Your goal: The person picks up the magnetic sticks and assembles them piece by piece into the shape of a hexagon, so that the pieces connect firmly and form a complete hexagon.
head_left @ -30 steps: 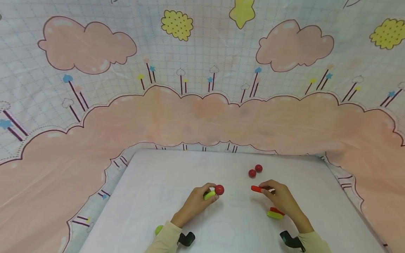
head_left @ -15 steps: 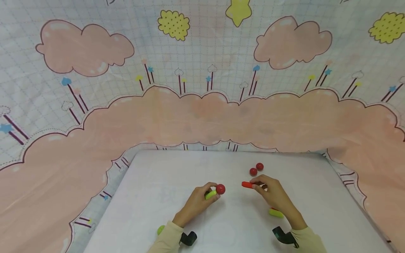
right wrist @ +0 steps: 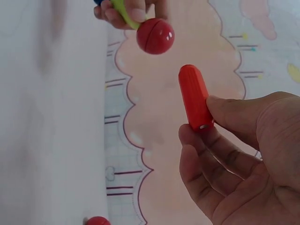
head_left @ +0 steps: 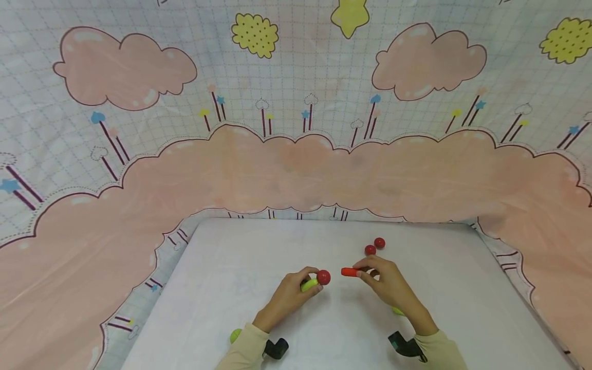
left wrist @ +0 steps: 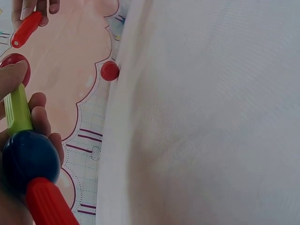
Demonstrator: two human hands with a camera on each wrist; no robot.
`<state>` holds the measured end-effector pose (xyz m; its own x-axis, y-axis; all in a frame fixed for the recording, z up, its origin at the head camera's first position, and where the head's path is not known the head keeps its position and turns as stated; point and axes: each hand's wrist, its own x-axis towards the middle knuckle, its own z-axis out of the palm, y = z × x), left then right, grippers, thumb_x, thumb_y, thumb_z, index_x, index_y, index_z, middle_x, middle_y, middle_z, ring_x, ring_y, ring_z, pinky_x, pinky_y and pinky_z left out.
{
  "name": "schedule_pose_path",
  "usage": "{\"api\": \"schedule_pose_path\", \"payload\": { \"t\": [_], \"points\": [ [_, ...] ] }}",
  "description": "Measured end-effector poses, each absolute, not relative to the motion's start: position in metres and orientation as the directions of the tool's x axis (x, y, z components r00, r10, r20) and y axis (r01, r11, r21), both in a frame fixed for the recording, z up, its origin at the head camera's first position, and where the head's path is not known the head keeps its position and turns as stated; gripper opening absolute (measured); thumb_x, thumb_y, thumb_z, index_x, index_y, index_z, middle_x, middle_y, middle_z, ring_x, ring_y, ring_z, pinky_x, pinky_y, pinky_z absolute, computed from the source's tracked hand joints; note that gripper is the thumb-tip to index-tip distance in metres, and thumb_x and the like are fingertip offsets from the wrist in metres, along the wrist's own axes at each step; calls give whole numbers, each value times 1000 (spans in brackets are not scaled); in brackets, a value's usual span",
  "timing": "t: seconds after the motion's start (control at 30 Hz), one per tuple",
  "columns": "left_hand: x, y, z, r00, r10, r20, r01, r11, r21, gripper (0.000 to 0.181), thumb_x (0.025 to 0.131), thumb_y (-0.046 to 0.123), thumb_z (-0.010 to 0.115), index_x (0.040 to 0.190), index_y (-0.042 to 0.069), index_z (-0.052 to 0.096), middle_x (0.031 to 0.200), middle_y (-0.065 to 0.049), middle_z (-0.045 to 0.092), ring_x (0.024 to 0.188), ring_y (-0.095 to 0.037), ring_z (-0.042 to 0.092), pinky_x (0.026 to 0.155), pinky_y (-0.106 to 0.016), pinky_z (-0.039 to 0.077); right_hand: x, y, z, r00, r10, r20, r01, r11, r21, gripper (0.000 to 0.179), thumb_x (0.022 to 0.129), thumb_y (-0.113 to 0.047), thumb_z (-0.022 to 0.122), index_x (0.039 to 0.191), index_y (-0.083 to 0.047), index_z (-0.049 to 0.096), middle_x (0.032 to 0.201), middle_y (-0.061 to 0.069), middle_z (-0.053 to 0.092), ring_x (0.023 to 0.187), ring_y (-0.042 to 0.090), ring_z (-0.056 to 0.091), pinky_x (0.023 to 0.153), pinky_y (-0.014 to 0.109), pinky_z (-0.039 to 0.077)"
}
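Far L on the surface, a green ball sits half hidden by your L sleeve, prob. parked there to stay out of the way. Next, your L hand: grip curled snug round a lime stick w/ a red ball at its R end. L wrist view adds a blue ball at the stick's other end & a red rod beyond it. Your thumb lies up by the red ball, likely to steady that joint; its R side is left bare. Then a small gap, no contact. R of that, a red stick is up off the surface in your R hand: grip pinched narrow, thumb vs. fingers, near the rear end, prob. so the front stays uncovered, facing the ball. Just past that hand, 2 loose red balls sit close together, seemingly kept w/in reach. Farthest R, a lime piece peeks out by your R forearm; mostly hidden, can't tell its full shape.
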<state>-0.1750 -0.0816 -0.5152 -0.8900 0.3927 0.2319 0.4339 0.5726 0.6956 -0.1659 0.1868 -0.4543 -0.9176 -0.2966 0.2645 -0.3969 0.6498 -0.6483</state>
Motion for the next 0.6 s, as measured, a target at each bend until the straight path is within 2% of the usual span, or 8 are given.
{"api": "schedule_pose_path", "payload": {
  "t": [0.23, 0.6],
  "points": [
    [-173, -81, -512, -892, 397, 216, 428, 586, 688, 35, 91, 38, 68, 122, 23, 61, 82, 8, 63, 71, -4, 49, 65, -19, 42, -167, 178, -450, -904, -317, 286, -427, 639, -640, 17, 86, -12, 75, 101, -18, 74, 97, -6, 69, 86, 10, 59, 75, 21, 53],
    [-171, -78, -515, -861, 435, 263, 489, 570, 660, 32, 91, 37, 70, 119, 25, 62, 79, 10, 61, 67, 0, 46, 62, -18, 40, -166, 171, -448, -897, -340, 284, -441, 619, -651, 15, 85, -10, 75, 98, -18, 74, 96, -7, 69, 83, 7, 58, 72, 20, 52]
  ]
}}
